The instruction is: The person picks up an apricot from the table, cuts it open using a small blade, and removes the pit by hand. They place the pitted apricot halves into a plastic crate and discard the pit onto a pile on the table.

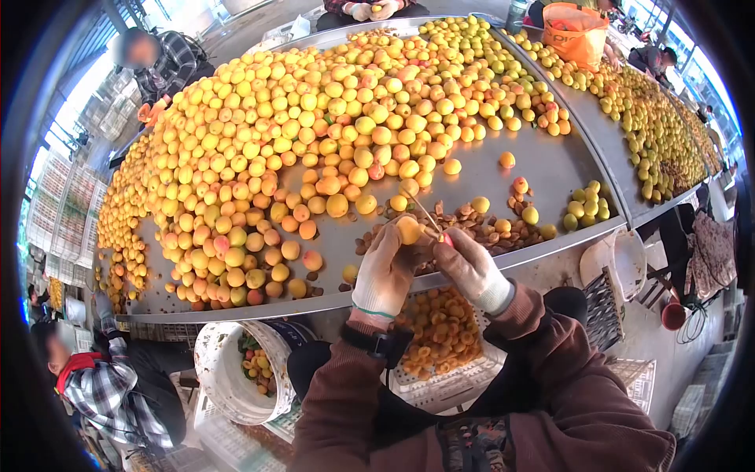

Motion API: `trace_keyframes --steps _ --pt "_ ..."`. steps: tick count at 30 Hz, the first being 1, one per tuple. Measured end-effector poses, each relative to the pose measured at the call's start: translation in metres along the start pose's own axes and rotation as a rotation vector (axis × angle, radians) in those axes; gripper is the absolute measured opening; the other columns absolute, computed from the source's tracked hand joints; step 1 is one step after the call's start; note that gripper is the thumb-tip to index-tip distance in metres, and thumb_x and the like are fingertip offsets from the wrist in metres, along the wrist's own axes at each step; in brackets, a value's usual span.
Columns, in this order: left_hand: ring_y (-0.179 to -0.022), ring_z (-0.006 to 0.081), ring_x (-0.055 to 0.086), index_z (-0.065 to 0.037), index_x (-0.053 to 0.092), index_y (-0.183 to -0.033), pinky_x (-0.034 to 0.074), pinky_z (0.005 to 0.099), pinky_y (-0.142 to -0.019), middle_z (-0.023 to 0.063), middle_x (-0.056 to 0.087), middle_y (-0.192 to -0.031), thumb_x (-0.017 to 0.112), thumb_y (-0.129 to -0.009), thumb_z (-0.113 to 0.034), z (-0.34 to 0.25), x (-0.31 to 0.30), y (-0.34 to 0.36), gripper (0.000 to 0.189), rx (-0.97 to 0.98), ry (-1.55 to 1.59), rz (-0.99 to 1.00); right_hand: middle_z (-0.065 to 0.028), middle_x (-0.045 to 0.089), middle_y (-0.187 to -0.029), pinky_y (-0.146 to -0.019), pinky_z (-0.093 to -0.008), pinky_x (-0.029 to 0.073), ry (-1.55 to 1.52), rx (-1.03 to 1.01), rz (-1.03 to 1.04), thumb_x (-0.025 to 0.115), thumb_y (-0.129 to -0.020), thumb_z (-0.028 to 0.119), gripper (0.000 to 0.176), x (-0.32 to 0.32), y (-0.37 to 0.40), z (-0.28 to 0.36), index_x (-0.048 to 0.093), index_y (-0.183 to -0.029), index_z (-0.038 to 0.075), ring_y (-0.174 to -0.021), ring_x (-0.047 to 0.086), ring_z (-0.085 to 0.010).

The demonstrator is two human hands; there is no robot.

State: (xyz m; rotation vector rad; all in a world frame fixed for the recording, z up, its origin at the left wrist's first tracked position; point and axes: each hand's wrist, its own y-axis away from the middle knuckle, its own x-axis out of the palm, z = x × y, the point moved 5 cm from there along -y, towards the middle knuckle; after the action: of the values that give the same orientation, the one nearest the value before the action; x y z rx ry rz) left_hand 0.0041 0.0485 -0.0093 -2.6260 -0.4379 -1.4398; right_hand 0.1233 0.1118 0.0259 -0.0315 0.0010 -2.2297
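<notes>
In my gloved left hand (385, 271) is a yellow apricot (408, 229), held up just over the table's near edge. My gloved right hand (472, 267) is closed round a thin, narrow tool (425, 211) with a bit of red showing at the grip; its shaft slants up and left past the apricot. Both hands are close together, fingertips almost meeting. Behind them brown apricot pits (464, 219) lie scattered on the metal table (543, 169). Below my hands, a white crate (440, 389) holds opened apricots (440, 330).
A large heap of apricots (259, 141) covers much of the table. Greener fruit (586, 206) sits by the right corner. A white bucket (206, 362) with some fruit stands lower left. An orange bag (576, 35) is at the far right. Other people (118, 385) sit around the table.
</notes>
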Motion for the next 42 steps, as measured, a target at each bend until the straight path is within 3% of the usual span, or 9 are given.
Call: trace_keyframes --steps 5,7,10,13,17,26,32,40,42 --pt "-0.102 0.0186 0.060 0.001 0.049 -0.128 0.049 0.0331 -0.091 0.0093 0.060 -0.113 0.048 -0.101 -0.021 -0.003 0.000 0.003 0.035 0.019 -0.116 -0.070 -0.0025 0.058 -0.102 -0.083 -0.0243 0.045 -0.018 0.077 0.051 0.046 -0.102 0.018 0.025 0.009 0.001 -0.013 0.054 -0.114 -0.002 -0.095 0.052 -0.0083" --pt "-0.103 0.0181 0.060 0.002 0.050 -0.127 0.049 0.0324 -0.090 0.0087 0.060 -0.113 0.051 -0.100 -0.019 -0.004 -0.006 0.002 0.034 0.015 -0.123 -0.082 0.0042 0.048 -0.081 -0.065 -0.0218 0.040 -0.111 0.041 0.018 0.051 -0.097 0.050 0.047 0.012 0.001 -0.014 0.055 -0.106 0.003 -0.074 0.044 -0.0052" --pt "-0.104 0.0166 0.060 0.002 0.053 -0.124 0.049 0.0305 -0.090 0.0080 0.062 -0.113 0.055 -0.098 -0.016 -0.008 0.000 0.003 0.032 0.019 -0.186 -0.117 0.0037 0.049 -0.081 -0.066 -0.0234 0.042 0.059 0.022 0.042 0.048 -0.097 0.051 0.051 0.010 0.004 -0.015 0.055 -0.108 0.002 -0.075 0.045 -0.0067" --pt "-0.103 0.0146 0.059 0.003 0.055 -0.123 0.048 0.0280 -0.090 0.0077 0.062 -0.113 0.056 -0.097 -0.014 -0.017 -0.002 0.005 0.030 0.048 -0.380 -0.108 -0.0058 0.060 -0.086 -0.075 -0.0283 0.048 0.230 0.071 0.011 0.051 -0.100 0.028 0.030 0.009 0.008 -0.022 0.057 -0.108 -0.001 -0.083 0.054 -0.0112" --pt "-0.102 0.0126 0.058 0.003 0.056 -0.122 0.047 0.0253 -0.089 0.0073 0.063 -0.113 0.058 -0.094 -0.010 -0.037 0.014 0.010 0.030 0.164 -0.886 -0.069 -0.0070 0.057 -0.078 -0.071 -0.0305 0.047 0.239 0.083 0.043 0.051 -0.100 0.031 0.031 0.007 0.006 -0.029 0.057 -0.104 0.000 -0.077 0.052 -0.0115" --pt "-0.098 0.0134 0.058 0.002 0.055 -0.122 0.047 0.0257 -0.085 0.0088 0.063 -0.109 0.062 -0.095 -0.024 -0.022 0.018 0.010 0.038 0.303 -0.787 -0.107 -0.0122 0.058 -0.078 -0.070 -0.0325 0.047 0.135 -0.001 -0.059 0.051 -0.099 0.034 0.035 0.018 0.007 -0.036 0.056 -0.104 0.000 -0.075 0.055 -0.0159" --pt "-0.090 0.0129 0.058 -0.001 0.057 -0.112 0.047 0.0249 -0.080 0.0068 0.063 -0.103 0.047 -0.101 -0.042 0.018 -0.007 0.008 0.044 0.081 -0.331 -0.312 -0.0271 0.065 -0.088 -0.071 -0.0459 0.051 0.331 0.051 -0.087 0.046 -0.097 0.049 0.052 0.022 0.003 -0.050 0.050 -0.118 0.002 -0.089 0.062 -0.0484" --pt "-0.087 0.0111 0.059 -0.001 0.060 -0.115 0.047 0.0243 -0.079 0.0053 0.064 -0.103 0.039 -0.102 -0.041 0.014 -0.016 0.013 0.047 0.036 -0.379 -0.359 -0.0247 0.064 -0.084 -0.070 -0.0448 0.051 0.504 0.038 -0.076 0.047 -0.098 0.045 0.046 0.017 -0.002 -0.054 0.052 -0.114 0.002 -0.085 0.064 -0.0441" --pt "-0.085 0.0112 0.059 0.000 0.060 -0.115 0.047 0.0244 -0.079 0.0040 0.063 -0.102 0.040 -0.102 -0.039 0.002 -0.010 0.013 0.046 0.110 -0.679 -0.296 -0.0236 0.064 -0.083 -0.070 -0.0424 0.051 0.506 0.027 -0.068 0.048 -0.098 0.043 0.044 0.016 -0.001 -0.053 0.053 -0.112 0.002 -0.082 0.065 -0.0409"
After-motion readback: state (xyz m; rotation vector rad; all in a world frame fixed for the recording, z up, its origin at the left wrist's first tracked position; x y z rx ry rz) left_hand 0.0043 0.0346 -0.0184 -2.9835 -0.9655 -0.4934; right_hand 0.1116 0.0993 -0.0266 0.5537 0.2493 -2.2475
